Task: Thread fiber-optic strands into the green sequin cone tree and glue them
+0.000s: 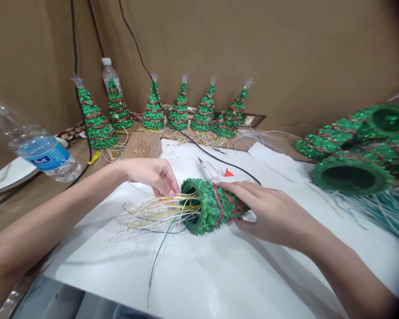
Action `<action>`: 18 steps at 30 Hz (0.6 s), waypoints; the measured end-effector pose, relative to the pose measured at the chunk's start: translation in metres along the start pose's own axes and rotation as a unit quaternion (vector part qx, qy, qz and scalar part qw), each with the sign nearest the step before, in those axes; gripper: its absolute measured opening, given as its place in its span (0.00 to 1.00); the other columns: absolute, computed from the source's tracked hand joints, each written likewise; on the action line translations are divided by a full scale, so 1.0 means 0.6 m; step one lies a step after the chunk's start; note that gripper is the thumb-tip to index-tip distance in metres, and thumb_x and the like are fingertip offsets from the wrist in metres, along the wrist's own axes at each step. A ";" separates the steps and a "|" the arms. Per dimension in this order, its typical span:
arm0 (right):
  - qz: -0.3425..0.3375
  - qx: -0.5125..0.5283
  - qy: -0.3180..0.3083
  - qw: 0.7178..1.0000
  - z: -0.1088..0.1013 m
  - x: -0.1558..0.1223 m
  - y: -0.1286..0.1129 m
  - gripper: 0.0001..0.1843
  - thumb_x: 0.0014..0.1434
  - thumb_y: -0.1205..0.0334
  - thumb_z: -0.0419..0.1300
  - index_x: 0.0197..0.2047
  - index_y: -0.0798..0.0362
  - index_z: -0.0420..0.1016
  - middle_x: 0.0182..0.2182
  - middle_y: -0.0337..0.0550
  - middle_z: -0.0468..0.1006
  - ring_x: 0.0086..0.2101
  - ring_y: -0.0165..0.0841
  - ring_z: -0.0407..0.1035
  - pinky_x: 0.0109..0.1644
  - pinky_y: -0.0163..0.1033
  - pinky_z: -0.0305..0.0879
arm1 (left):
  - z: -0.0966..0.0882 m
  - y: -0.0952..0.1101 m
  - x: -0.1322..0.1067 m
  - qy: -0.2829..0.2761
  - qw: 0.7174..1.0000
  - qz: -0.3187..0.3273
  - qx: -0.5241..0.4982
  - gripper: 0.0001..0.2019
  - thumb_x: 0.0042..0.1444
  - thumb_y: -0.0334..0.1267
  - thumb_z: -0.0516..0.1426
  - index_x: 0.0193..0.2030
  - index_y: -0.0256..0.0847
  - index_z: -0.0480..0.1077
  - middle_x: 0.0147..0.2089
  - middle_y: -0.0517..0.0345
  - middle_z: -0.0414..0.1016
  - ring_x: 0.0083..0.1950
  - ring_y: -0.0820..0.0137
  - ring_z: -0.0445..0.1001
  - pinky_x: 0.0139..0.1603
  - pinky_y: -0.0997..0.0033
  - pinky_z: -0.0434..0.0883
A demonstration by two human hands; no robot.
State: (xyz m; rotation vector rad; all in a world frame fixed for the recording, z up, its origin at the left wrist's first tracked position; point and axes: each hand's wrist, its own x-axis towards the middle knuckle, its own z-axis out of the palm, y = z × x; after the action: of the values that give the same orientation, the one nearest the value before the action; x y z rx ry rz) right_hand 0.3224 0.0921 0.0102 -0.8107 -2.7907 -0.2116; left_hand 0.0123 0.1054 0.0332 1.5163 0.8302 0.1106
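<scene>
A green glittery toy Christmas tree (pixel 216 206) with red garlands lies on its side on white paper (pixel 186 274), its hollow base facing left. My right hand (pixel 269 208) is wrapped round its narrower end, the tip hidden under the palm. From the open base spreads a bundle of thin white, yellow and dark wires (pixel 153 215). My left hand (pixel 156 177) pinches some of these wires just outside the rim. One green wire trails down over the paper toward me.
Behind the tree lies a white glue gun (pixel 211 170). Several finished trees (pixel 177 110) stand along the cardboard wall. More hollow trees (pixel 352 173) and loose wires are piled at right. A plastic bottle (pixel 46 153) leans at left; a black cable (pixel 193 139) crosses the middle.
</scene>
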 end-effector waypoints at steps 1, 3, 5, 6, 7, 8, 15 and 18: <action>-0.003 0.001 0.000 1.000 -0.001 0.000 -0.001 0.34 0.48 0.69 0.57 0.60 0.51 0.60 0.49 0.47 0.76 0.46 0.41 0.73 0.42 0.44 0.72 | 0.000 -0.001 0.001 -0.001 1.000 0.004 -0.005 0.09 0.48 0.36 0.64 0.38 0.38 0.79 0.30 0.57 0.81 0.29 0.75 0.75 0.31 0.75 0.71; -0.005 0.001 -0.006 1.000 -0.003 0.001 -0.001 0.33 0.49 0.68 0.57 0.60 0.51 0.60 0.50 0.48 0.76 0.46 0.41 0.73 0.42 0.45 0.72 | 0.000 -0.004 0.002 -0.003 1.000 0.010 -0.013 0.08 0.48 0.34 0.64 0.37 0.38 0.78 0.29 0.57 0.81 0.27 0.75 0.74 0.31 0.74 0.72; 0.000 -0.001 -0.016 1.000 -0.006 0.002 -0.002 0.32 0.50 0.67 0.57 0.60 0.51 0.59 0.50 0.48 0.76 0.46 0.40 0.73 0.43 0.45 0.73 | 0.001 -0.004 0.004 0.000 1.000 0.011 -0.021 0.08 0.47 0.33 0.63 0.36 0.38 0.78 0.28 0.58 0.80 0.27 0.75 0.74 0.30 0.75 0.72; 0.003 -0.003 -0.021 1.000 -0.007 0.003 -0.003 0.32 0.50 0.67 0.57 0.60 0.51 0.59 0.51 0.49 0.75 0.46 0.40 0.73 0.43 0.44 0.73 | 0.002 -0.004 0.005 0.001 1.000 0.010 -0.024 0.08 0.47 0.32 0.63 0.36 0.38 0.78 0.28 0.58 0.80 0.27 0.75 0.74 0.30 0.75 0.71; 0.007 -0.004 -0.026 1.000 -0.008 0.003 -0.003 0.32 0.51 0.67 0.57 0.60 0.51 0.59 0.51 0.49 0.75 0.46 0.40 0.73 0.43 0.44 0.73 | 0.003 -0.003 0.005 0.003 1.000 0.007 -0.027 0.08 0.46 0.31 0.63 0.35 0.38 0.78 0.28 0.58 0.80 0.28 0.75 0.75 0.30 0.75 0.71; 0.010 -0.006 -0.030 0.999 -0.009 0.003 -0.004 0.32 0.50 0.67 0.57 0.60 0.51 0.58 0.51 0.49 0.75 0.46 0.40 0.73 0.43 0.44 0.73 | 0.004 -0.002 0.005 0.004 0.999 0.002 -0.032 0.08 0.44 0.31 0.64 0.35 0.38 0.78 0.28 0.58 0.80 0.28 0.74 0.75 0.29 0.75 0.71; 0.019 0.006 -0.049 0.999 -0.012 0.002 -0.011 0.33 0.50 0.67 0.57 0.61 0.49 0.57 0.53 0.50 0.74 0.49 0.41 0.71 0.45 0.45 0.73 | 0.009 0.003 0.006 0.022 0.999 -0.006 -0.039 0.11 0.38 0.30 0.66 0.33 0.36 0.79 0.27 0.58 0.80 0.26 0.75 0.74 0.26 0.77 0.70; 0.030 0.023 -0.060 0.997 -0.026 0.012 -0.010 0.33 0.51 0.66 0.58 0.61 0.49 0.57 0.54 0.50 0.73 0.50 0.41 0.70 0.46 0.46 0.72 | 0.011 0.003 0.006 0.027 0.999 -0.011 -0.043 0.12 0.36 0.29 0.67 0.33 0.37 0.79 0.26 0.59 0.80 0.26 0.75 0.74 0.26 0.79 0.70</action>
State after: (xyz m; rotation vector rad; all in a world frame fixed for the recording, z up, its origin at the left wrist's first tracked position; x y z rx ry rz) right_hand 0.3159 0.0873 0.0263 -0.9233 -2.8654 -0.0906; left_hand 0.0195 0.1023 0.0324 1.4277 0.8744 0.1686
